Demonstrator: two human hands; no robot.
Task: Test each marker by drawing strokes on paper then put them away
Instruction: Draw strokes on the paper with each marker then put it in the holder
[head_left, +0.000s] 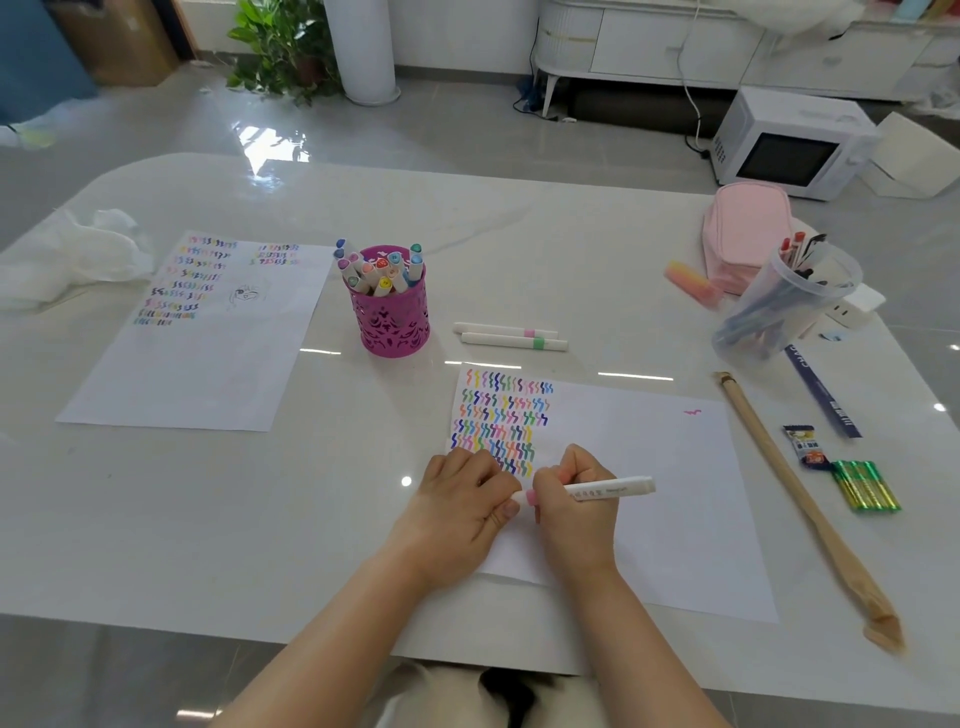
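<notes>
A white marker (608, 489) with a pink band lies level over the near paper (649, 493), which carries rows of coloured strokes at its top left. My right hand (571, 499) grips the marker's barrel. My left hand (460, 499) pinches the marker's left end, at the cap. Two more white markers (511, 336), one pink-banded and one green-banded, lie on the table beyond the paper. A magenta cup (392, 317) full of capped markers stands further left.
A second stroke-covered paper (197, 338) lies at the left, crumpled tissue (72, 254) behind it. At the right are a clear pen jar (779, 306), a pink pouch (743, 228), a long wooden stick (800, 499), green batteries (866, 486) and a ruler (821, 389).
</notes>
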